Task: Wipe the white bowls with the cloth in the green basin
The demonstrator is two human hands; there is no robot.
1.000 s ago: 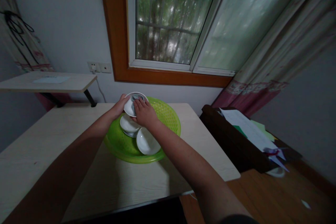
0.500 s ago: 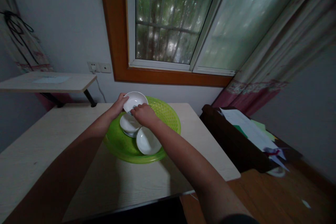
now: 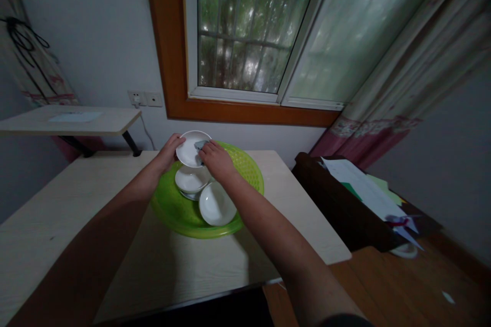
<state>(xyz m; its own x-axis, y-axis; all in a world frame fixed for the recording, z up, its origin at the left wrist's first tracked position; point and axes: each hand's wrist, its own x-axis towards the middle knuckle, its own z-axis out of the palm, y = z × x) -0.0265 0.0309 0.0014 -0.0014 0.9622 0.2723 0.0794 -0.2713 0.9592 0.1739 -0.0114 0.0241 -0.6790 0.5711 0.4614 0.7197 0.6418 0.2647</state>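
Observation:
My left hand grips the left rim of a white bowl, which is tilted toward me above a round green plastic basket. Pressed against the bowl's inner right side is a small grey-blue cloth, pinched in my right hand. Below the held bowl, another white bowl rests in the basket on top of further dishware. A third white bowl leans at the basket's front right, beside that stack. My right fingers partly cover the cloth.
The basket stands on a pale wooden table. At the left is a raised shelf on black legs, with a paper sheet on it. A window is behind the table. Right of it, a dark brown piece of furniture carries papers.
The held bowl has tilted more toward me and shifted slightly left. My right hand with the cloth has moved up and right along the bowl's inside.

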